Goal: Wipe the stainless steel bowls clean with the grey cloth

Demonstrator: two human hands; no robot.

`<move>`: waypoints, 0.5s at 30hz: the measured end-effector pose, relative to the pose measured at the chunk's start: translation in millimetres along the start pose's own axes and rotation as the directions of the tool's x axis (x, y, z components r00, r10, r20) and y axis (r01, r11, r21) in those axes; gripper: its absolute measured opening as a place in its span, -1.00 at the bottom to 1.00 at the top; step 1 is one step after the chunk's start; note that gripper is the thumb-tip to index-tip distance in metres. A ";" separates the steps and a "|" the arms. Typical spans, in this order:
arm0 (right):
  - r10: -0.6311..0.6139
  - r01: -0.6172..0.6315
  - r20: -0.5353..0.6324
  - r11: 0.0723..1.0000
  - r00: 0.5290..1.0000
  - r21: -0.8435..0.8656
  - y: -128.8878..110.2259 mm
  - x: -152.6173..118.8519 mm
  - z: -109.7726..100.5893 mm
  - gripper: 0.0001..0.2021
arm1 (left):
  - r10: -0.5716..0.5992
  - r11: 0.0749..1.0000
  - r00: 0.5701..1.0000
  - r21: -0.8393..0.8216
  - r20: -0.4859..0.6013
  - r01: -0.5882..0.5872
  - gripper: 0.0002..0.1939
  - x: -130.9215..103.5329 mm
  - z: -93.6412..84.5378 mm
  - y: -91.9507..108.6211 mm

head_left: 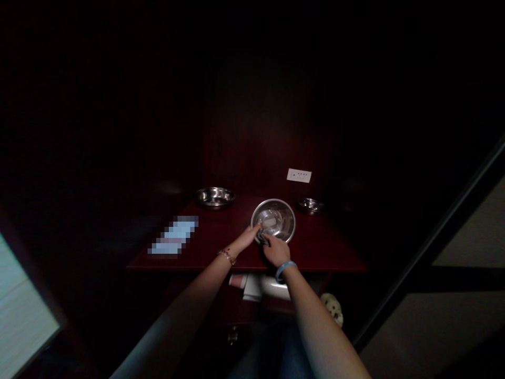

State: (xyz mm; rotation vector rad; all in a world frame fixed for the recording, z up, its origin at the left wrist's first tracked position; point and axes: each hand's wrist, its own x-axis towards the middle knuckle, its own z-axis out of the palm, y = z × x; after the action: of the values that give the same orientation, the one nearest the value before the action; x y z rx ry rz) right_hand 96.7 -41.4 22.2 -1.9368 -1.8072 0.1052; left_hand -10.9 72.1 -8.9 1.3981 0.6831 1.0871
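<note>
A shiny metal bowl [284, 223] is tilted toward me over the dark red shelf [221, 247]. My left hand [248, 238] grips its near left rim, the thumb reaching inside. At the near rim my right hand [276, 251] is closed around a small dark grey wad [263, 238] that looks like cloth and touches the bowl's inside. Its exact kind is too dark to make out. A pale rectangular patch [270, 222] shows on the bowl's bottom.
A wide metal basin [215, 199] stands at the back left, and a smaller metal bowl [311, 205] at the back right. A white socket panel [299, 175] is on the back wall. Below the shelf lie pink paper cups [238, 281], a white roll [276, 288] and a spotted plush toy [332, 309].
</note>
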 end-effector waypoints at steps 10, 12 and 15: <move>0.207 -0.328 0.298 0.134 0.932 0.935 8.2 17.1 -3.2 -0.69 | 0.015 1.000 1.000 0.011 0.018 -0.015 -0.44 9.0 -7.5 -12.5; 0.270 -0.362 0.349 -0.003 0.897 0.932 15.6 19.4 -3.2 -0.81 | 0.020 1.000 0.998 0.006 0.059 -0.021 -0.44 8.4 -7.2 -12.9; 0.310 -0.365 0.348 -0.004 0.885 0.931 27.0 23.0 -0.2 -0.90 | 0.042 0.999 0.995 0.016 0.087 -0.044 -0.45 8.3 -7.8 -14.7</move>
State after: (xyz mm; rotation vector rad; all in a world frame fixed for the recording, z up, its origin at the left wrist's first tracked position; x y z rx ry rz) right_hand 124.5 -19.6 17.8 -1.1381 -0.6348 1.2436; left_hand -11.8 85.0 -22.1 1.4725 0.6042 1.0499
